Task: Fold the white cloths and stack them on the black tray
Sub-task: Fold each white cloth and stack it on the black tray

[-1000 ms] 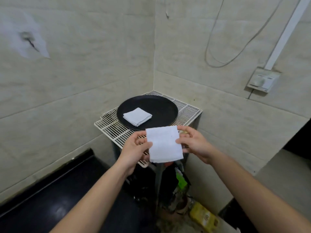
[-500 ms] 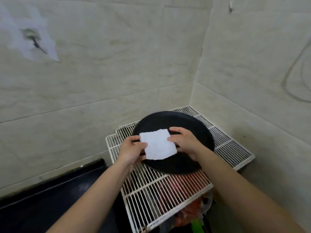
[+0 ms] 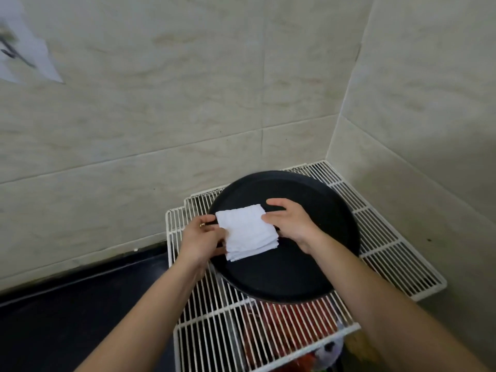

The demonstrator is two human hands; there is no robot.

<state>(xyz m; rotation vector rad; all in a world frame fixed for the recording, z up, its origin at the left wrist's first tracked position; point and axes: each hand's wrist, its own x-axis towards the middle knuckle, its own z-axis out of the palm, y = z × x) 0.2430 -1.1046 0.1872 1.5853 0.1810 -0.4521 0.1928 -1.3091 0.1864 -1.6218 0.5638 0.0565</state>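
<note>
The pile of white cloths [image 3: 245, 232] hides the fingertips of the left hand [image 3: 201, 238] and the right hand [image 3: 291, 224], which hold its sides. Both arms run off the near edge. Under the wire rack [image 3: 214, 339], some red things [image 3: 281, 323] are too blurry to name. A smeared patch [image 3: 24, 55] on the far left wall is cut off.

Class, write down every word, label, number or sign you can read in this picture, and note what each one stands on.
No text here can be read.
The paper patch at upper left carries a dark mark, too blurred to read.
The white cloths, black tray and wire rack show no lettering.
</note>
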